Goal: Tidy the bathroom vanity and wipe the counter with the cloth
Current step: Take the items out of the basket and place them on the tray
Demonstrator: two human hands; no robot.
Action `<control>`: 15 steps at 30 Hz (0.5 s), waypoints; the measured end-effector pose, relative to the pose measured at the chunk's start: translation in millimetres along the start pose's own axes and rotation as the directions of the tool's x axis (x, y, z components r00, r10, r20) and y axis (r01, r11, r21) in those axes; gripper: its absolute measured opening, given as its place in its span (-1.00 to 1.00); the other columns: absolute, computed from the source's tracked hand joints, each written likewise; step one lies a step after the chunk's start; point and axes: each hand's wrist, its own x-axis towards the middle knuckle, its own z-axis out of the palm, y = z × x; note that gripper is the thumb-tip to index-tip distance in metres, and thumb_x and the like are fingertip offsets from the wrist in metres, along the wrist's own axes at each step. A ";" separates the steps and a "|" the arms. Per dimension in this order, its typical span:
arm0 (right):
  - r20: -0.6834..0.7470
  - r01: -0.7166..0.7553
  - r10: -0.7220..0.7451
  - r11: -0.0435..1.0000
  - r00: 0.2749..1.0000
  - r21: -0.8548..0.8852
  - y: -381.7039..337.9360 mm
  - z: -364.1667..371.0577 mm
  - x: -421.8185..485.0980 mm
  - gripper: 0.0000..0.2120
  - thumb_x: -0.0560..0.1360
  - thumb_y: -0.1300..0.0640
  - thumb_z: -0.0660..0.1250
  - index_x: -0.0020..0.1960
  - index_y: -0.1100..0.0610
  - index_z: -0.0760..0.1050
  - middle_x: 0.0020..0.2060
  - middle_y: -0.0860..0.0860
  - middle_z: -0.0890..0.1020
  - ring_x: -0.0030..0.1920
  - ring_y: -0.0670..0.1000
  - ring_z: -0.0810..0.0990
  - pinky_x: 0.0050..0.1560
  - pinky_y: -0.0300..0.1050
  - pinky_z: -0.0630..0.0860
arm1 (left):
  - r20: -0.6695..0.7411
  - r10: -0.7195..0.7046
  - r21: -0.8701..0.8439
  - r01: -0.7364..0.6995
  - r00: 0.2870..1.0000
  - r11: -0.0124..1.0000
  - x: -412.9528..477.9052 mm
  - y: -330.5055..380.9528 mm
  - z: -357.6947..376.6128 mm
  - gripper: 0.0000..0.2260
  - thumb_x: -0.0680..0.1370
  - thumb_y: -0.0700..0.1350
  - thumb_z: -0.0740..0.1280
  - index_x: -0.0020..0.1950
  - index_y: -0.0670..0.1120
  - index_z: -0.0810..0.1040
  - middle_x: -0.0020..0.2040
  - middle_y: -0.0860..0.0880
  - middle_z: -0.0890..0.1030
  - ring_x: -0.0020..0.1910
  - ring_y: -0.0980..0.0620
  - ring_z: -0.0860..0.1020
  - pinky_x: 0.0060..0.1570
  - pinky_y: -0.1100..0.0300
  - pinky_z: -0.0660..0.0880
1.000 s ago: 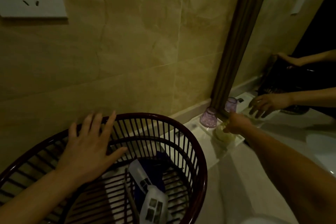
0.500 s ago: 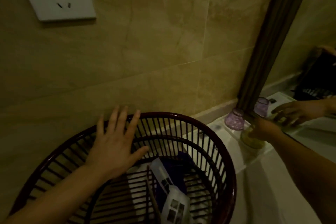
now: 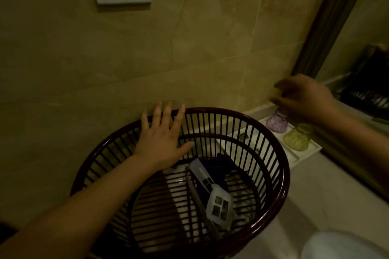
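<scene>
basket: dark red, near left on counter
left hand: fingers straight, spread over basket's far rim
yellow cup, purple cup: on white tray, far right
right hand: blurred above purple cup; grip impossible to tell

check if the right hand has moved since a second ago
Yes: the right hand lifted off the yellow glass and is now above the purple glass on the tray.

A bathroom is shown by the beige tiled wall, against which a pale counter is set below a dark-framed mirror. A white tray with a purple cup and a yellow cup is seen on it; what may be a basin rim is glimpsed.
</scene>
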 end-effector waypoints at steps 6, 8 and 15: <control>0.383 0.428 -0.408 0.903 0.829 0.037 -125.3 7.8 -38.7 -0.81 0.50 -0.07 0.31 0.08 -0.07 0.51 -0.15 -0.15 0.56 -0.13 -0.12 0.56 -0.14 -0.17 0.54 | -0.018 0.016 -0.011 -0.016 1.000 1.000 -0.8 -2.6 1.8 -0.19 0.42 0.49 -0.24 0.51 0.10 -0.42 0.60 -0.19 -0.10 0.55 -0.23 -0.14 0.40 -0.35 -0.16; 0.683 0.574 -0.444 0.818 0.580 0.044 -149.5 42.2 -42.5 -0.72 0.51 -0.02 0.36 0.21 -0.03 0.52 -0.06 -0.12 0.59 -0.06 -0.07 0.56 -0.08 -0.12 0.51 | -0.006 0.016 -0.030 -0.016 1.000 0.999 -1.3 -3.6 1.1 -0.20 0.42 0.49 -0.22 0.51 0.11 -0.42 0.60 -0.18 -0.12 0.55 -0.22 -0.17 0.41 -0.34 -0.18; 0.979 0.804 -0.194 0.591 0.067 0.062 -147.1 146.7 -68.9 -0.54 0.52 0.17 0.40 0.40 0.12 0.42 0.36 0.08 0.45 0.33 0.13 0.42 0.21 -0.06 0.39 | -0.024 0.042 -0.070 -0.044 0.999 0.997 -5.5 -6.4 -1.5 -0.24 0.52 0.42 -0.09 0.55 0.11 -0.34 0.59 -0.18 -0.05 0.55 -0.20 -0.14 0.42 -0.31 -0.13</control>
